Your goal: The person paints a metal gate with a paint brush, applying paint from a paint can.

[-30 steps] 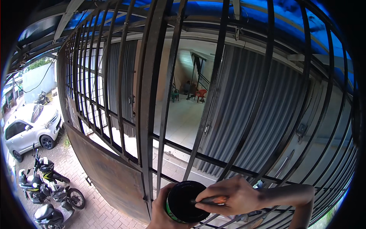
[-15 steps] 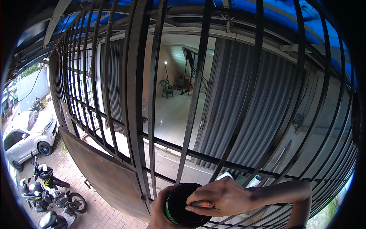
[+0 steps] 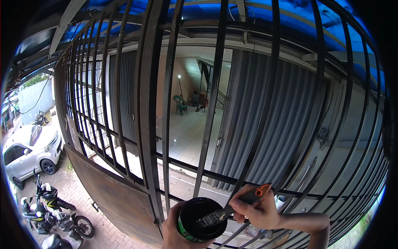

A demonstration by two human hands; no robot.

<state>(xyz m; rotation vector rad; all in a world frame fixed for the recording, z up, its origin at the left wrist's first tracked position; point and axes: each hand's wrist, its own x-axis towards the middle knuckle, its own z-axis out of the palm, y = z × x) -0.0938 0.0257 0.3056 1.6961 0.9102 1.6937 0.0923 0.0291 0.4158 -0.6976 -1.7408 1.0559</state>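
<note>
Upwards has moved the brush (image 3: 248, 198), clamped by fingers of my right hand (image 3: 262, 213), handle toward two o'clock. At six o'clock, my left hand (image 3: 171, 230) clasps the black can (image 3: 188, 236), bristles (image 3: 209, 219) at its mouth.

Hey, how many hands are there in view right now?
2: the left hand, around the side of the can, and the right hand, to its right, gripping the brush. Any others farther inside the building would be too small to make out.
</note>
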